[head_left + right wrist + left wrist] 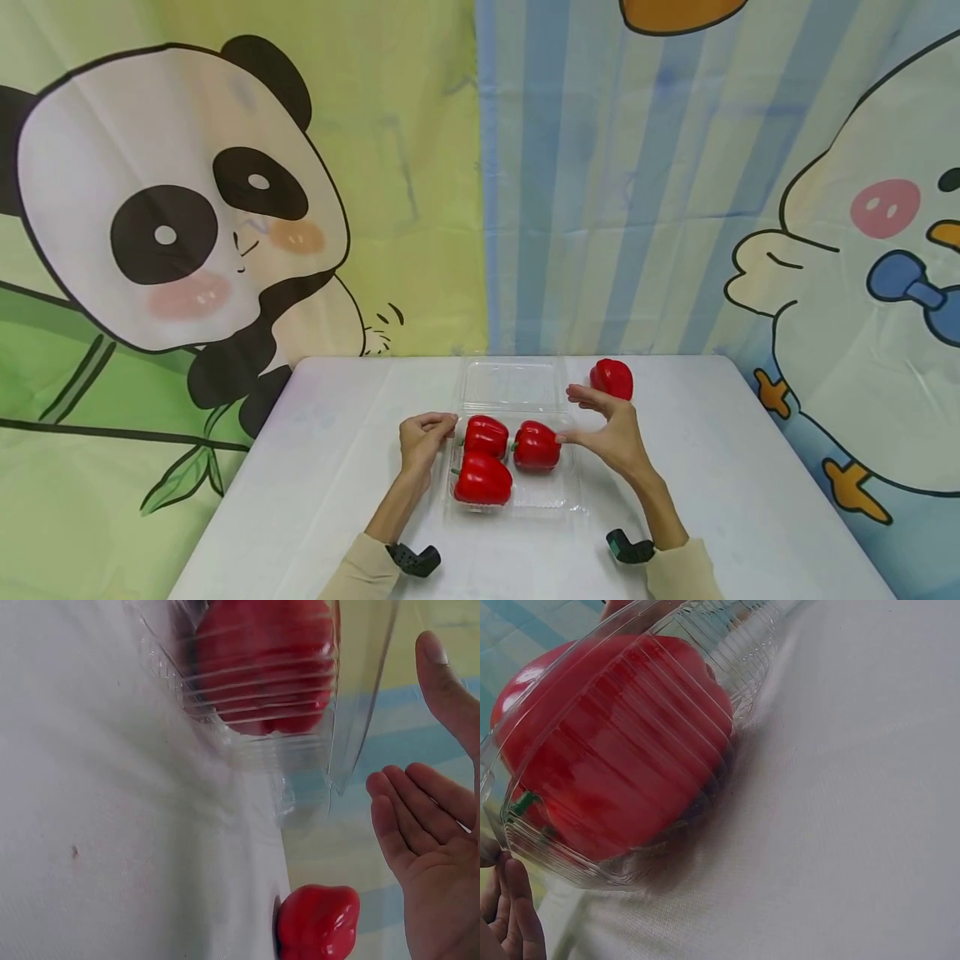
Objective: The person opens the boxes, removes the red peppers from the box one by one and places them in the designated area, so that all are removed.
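A clear plastic clamshell box (543, 497) holds three red bell peppers: one at the back left (486, 437), one at the front left (483, 479) and one at the right (537, 446). My left hand (423, 442) pinches the box's left rim between thumb and fingertips, as the left wrist view shows at the corner. Over the box's right side, my right hand (611, 429) is spread with thumb and fingers wide apart, holding nothing. Behind it, a fourth bell pepper (613, 378) lies on the table outside the box.
The box's hinged lid (510, 385) lies folded back toward the table's far edge. All of this stands on a white-covered table (330, 467). Behind it hangs a printed cloth (420, 167) with a panda and a bird. Each wrist wears a black camera mount (630, 548).
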Available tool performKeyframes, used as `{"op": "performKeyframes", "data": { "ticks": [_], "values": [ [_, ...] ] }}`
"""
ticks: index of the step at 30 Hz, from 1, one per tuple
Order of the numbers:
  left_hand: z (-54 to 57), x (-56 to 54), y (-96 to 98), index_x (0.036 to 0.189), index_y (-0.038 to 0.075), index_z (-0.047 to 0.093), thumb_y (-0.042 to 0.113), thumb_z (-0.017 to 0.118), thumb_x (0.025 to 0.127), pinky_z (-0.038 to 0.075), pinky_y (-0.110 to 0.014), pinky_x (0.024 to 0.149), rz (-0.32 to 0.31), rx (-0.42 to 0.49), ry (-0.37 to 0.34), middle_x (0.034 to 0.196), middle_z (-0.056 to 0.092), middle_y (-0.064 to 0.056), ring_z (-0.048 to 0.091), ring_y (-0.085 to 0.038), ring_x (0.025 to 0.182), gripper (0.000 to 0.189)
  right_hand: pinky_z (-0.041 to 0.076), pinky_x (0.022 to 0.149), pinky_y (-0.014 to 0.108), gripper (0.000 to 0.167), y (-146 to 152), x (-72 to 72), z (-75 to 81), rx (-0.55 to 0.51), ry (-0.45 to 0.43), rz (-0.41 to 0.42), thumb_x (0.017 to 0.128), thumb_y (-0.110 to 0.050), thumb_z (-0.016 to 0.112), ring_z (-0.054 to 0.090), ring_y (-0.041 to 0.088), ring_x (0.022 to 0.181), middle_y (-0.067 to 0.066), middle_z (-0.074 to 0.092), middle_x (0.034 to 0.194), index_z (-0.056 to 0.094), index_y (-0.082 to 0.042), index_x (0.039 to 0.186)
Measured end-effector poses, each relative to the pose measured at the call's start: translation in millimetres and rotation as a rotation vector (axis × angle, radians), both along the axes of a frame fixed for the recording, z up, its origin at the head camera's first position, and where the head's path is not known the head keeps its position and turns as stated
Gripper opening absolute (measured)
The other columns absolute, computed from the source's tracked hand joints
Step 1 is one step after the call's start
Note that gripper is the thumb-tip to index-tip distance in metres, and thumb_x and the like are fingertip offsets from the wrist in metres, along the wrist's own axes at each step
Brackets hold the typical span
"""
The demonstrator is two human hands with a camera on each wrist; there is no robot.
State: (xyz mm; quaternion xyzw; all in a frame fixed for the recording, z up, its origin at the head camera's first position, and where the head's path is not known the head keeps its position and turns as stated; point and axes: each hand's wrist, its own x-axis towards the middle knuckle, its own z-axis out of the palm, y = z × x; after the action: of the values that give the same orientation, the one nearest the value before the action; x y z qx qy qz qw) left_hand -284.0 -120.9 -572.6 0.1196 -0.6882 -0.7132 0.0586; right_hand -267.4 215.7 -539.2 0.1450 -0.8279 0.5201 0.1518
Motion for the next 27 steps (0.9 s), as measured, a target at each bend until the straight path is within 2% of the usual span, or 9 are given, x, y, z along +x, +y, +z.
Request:
{"op": "performKeyframes", "data": {
  "ticks": [7, 12, 17, 23, 27],
  "values": [
    [1.0, 0.2, -0.4, 0.103, -0.010, 0.081, 0.007, 0.081, 0.095, 0.055, -0.019, 0.063, -0.009, 0.004, 0.002, 0.089, 0.083, -0.016, 0.069, -0.007, 0.066, 0.019, 0.058, 0.102, 0.067, 0.073, -9, 5.9, -0.4, 0.011, -0.028, 0.051, 0.074, -0.017, 0.101, 0.074, 0.038, 0.119, 0.014, 0.078, 0.134, 0.073, -0.011, 0.141],
    [0.6, 0.5, -1.0, 0.103, -0.009, 0.081, 0.009, 0.082, 0.094, 0.054, -0.018, 0.062, -0.004, -0.001, -0.009, 0.082, 0.082, -0.006, 0.068, -0.006, 0.066, 0.020, 0.059, 0.101, 0.066, 0.073, -17, 10.5, -1.8, 0.026, -0.042, 0.049, 0.073, -0.019, 0.102, 0.073, 0.039, 0.117, 0.012, 0.080, 0.132, 0.074, -0.012, 0.140],
    [-1.3, 1.6, -1.3, 0.103, -0.009, 0.081, 0.008, 0.082, 0.094, 0.053, -0.018, 0.062, 0.000, -0.001, -0.020, 0.081, 0.082, -0.006, 0.068, -0.005, 0.065, 0.019, 0.062, 0.097, 0.060, 0.073, -23, 13.9, -3.0, 0.041, -0.069, 0.050, 0.072, -0.018, 0.103, 0.072, 0.036, 0.116, 0.010, 0.080, 0.131, 0.074, -0.016, 0.139],
    [-1.6, 1.7, -0.9, 0.103, -0.010, 0.081, 0.008, 0.082, 0.094, 0.053, -0.018, 0.061, 0.006, 0.002, -0.017, 0.083, 0.082, -0.009, 0.068, -0.006, 0.065, 0.020, 0.059, 0.101, 0.063, 0.077, -26, 14.0, -4.5, 0.074, -0.078, 0.102, 0.070, -0.023, 0.105, 0.071, 0.041, 0.117, 0.010, 0.080, 0.132, 0.074, -0.011, 0.140],
    [-0.2, 0.6, -0.7, 0.103, -0.010, 0.081, 0.009, 0.082, 0.095, 0.054, -0.018, 0.062, 0.003, 0.008, -0.012, 0.084, 0.082, -0.010, 0.068, -0.006, 0.066, 0.021, 0.059, 0.099, 0.063, 0.078, -27, 13.5, -5.0, 0.108, -0.069, 0.110, 0.069, -0.023, 0.106, 0.072, 0.039, 0.116, 0.012, 0.079, 0.131, 0.073, -0.008, 0.139]
  ]
}}
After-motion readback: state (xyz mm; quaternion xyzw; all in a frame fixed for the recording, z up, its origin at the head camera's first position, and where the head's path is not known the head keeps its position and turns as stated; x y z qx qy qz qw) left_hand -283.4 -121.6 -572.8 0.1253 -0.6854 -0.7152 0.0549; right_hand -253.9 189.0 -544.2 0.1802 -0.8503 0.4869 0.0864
